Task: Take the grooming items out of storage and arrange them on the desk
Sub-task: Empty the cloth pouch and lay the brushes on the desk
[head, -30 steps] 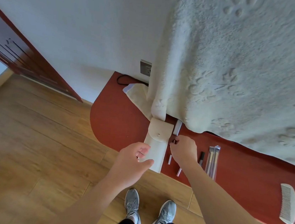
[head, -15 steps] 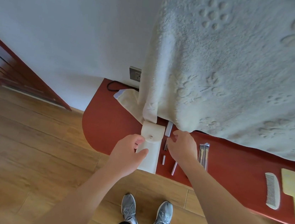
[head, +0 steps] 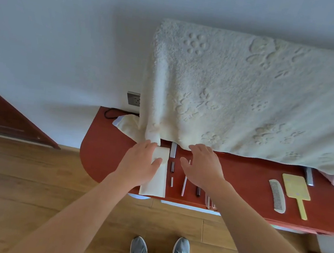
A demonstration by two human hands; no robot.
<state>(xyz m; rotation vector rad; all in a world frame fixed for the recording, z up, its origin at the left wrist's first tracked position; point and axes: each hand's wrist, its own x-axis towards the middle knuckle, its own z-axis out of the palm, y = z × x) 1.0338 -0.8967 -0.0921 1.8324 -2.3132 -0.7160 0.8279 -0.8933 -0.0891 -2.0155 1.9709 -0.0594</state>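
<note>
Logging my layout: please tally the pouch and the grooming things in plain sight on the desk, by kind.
Pouch: 1
Comb: 1
Hand mirror: 1
Dark sticks: 2
Pale sticks: 2
Grey bars: 2
Total: 9, not counting pieces half hidden under the right forearm.

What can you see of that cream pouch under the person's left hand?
The pouch is a long, flat cream rectangle, seemingly soft fabric or faux leather, with what looks like a flap folded over its far end. It lies flat on the red desk, pointing away from the person, its near end at the desk's front edge and its far end close to the hanging blanket. The left hand rests on its left side, thumb across it.
</note>
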